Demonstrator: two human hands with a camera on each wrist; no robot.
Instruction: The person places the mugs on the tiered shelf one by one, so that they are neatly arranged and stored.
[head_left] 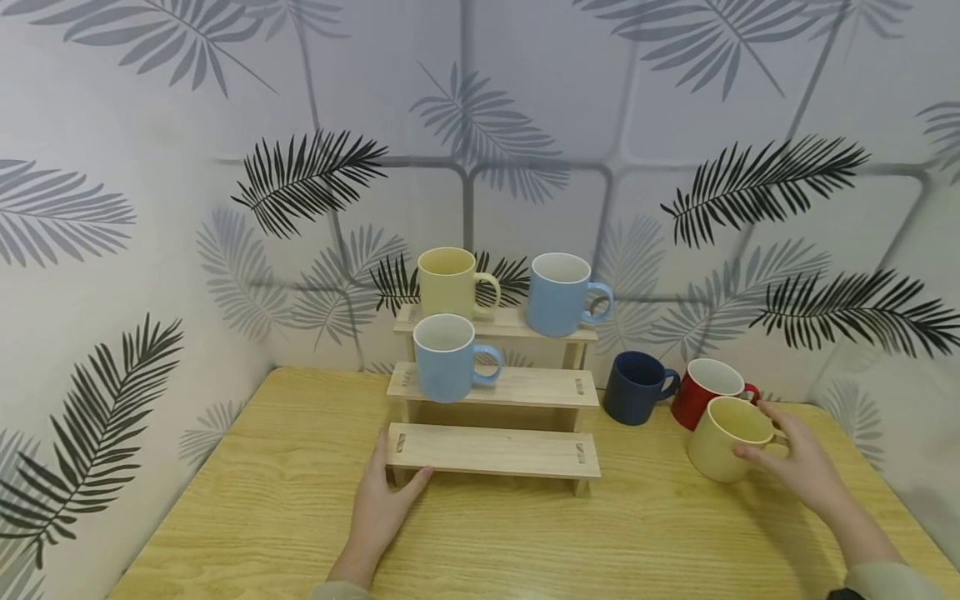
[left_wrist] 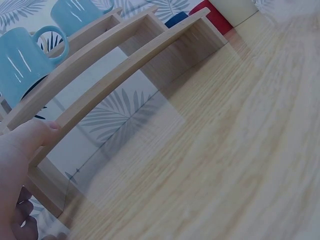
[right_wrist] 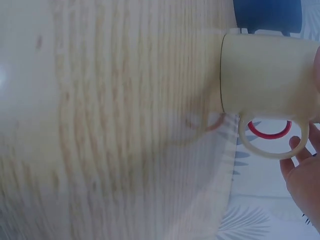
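My left hand holds the left end of a three-step wooden rack. Its thumb lies at the bottom step's front edge, with the other fingers around the left side. Over at the right, my right hand grips a pale yellow mug near the rim, thumb on the near side and fingers on the far side by the handle. In the right wrist view this mug is upright, its base at the table, and the hand is partly cut off.
Another yellow mug and a light blue mug stand on the top step. A second light blue mug is on the middle step's left. A navy mug and a red mug stand on the table, close behind the gripped mug.
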